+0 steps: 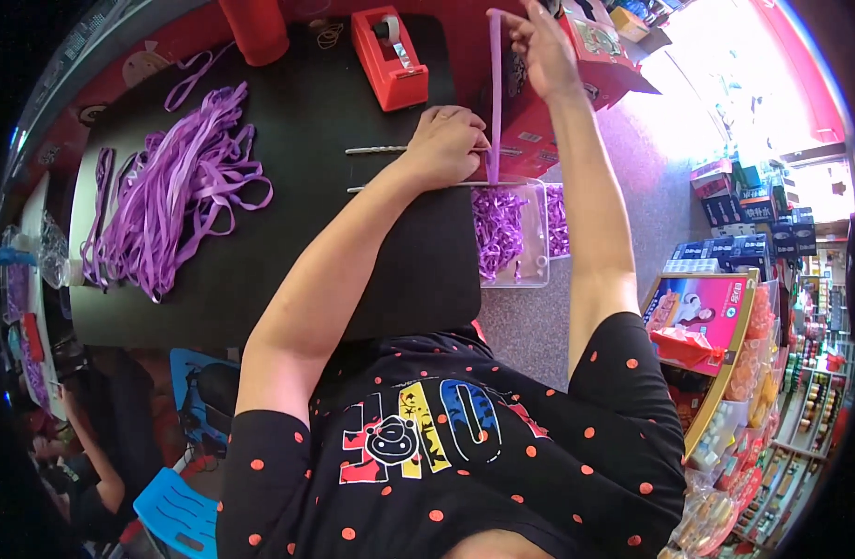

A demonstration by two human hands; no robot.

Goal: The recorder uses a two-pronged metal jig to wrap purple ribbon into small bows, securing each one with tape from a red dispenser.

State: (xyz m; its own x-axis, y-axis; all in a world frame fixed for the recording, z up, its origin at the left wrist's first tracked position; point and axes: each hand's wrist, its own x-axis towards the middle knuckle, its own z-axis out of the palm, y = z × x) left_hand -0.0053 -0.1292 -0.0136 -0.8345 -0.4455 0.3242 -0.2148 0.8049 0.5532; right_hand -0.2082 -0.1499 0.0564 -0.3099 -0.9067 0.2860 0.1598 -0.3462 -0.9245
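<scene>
A purple ribbon (495,93) stretches from the table's right edge to the far side. Its far end is pinched in the fingertips of my right hand (547,58), the arm reaching out. My left hand (446,144) is closed at the table edge, its curled fingertips touching or close beside the ribbon; what lies under them is hidden. Two thin metal rods (376,150) run crosswise there, one passing under this hand, the other just nearer. Below the ribbon's near end, a clear plastic box (536,244) holds curled purple ribbon pieces (498,228).
On the black table (306,102) lie a heap of long purple ribbons (171,200) and a red tape dispenser (390,61). A red cylinder (255,30) stands at the back. Red cartons (600,70) stand beyond the right edge. A blue stool (176,512) and another person's arm (97,452) are at lower left.
</scene>
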